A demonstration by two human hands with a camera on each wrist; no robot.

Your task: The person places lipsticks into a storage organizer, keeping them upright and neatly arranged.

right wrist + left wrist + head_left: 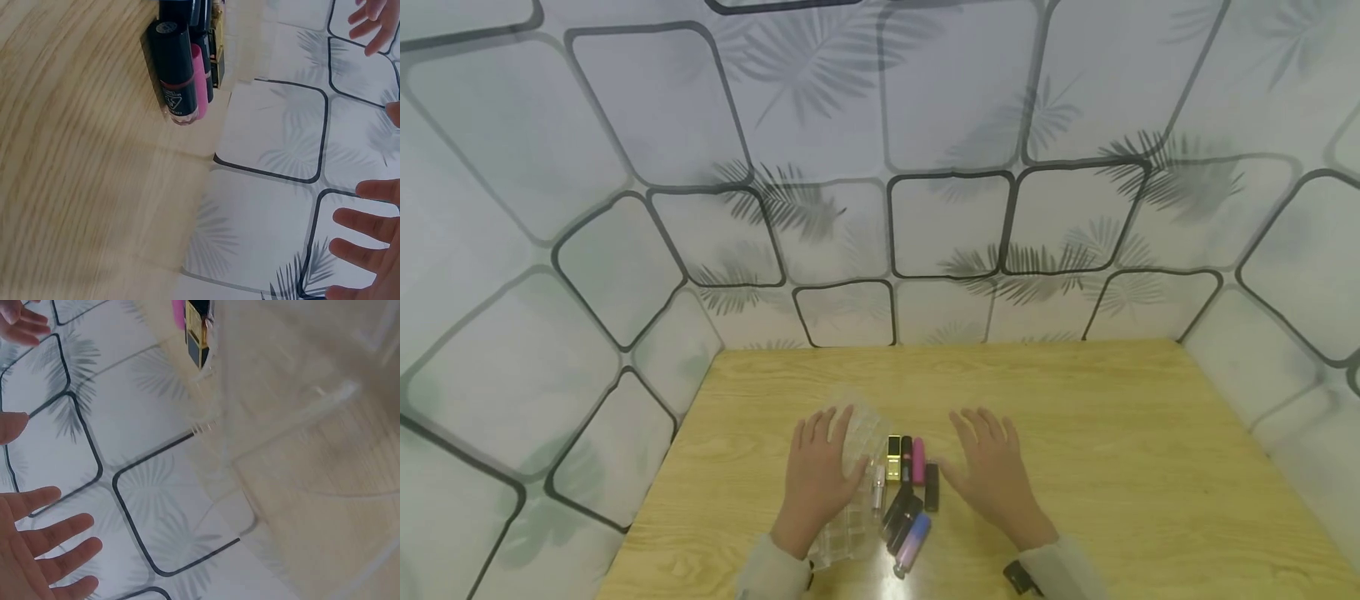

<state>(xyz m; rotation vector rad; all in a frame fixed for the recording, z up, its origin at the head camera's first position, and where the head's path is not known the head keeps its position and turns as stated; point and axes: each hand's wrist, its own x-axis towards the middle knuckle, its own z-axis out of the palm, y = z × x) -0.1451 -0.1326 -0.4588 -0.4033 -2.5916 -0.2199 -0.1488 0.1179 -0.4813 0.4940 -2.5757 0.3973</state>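
My left hand (820, 477) is held over a clear plastic compartment organizer (841, 543), fingers spread and gripping nothing. To the right, my right hand (997, 477) has its fingers apart and holds nothing; its thumb is nearest a short black tube (932, 489). Between the hands lie several lipsticks: a gold-and-black one (893, 458), a slim black one (906, 457), a pink one (918, 461) and a clear-and-silver tube (878, 489). Closer to me, black tubes (904, 527) lie slanted beside a blue-to-pink tube (913, 543). The left hand hides part of the organizer.
The wood-grain table (1120, 467) stretches out on both sides of the hands. Behind it and at the sides hangs a white patterned cloth (951, 225) with dark outlines and leaf prints. A dark band (1021, 577) is at the right wrist.
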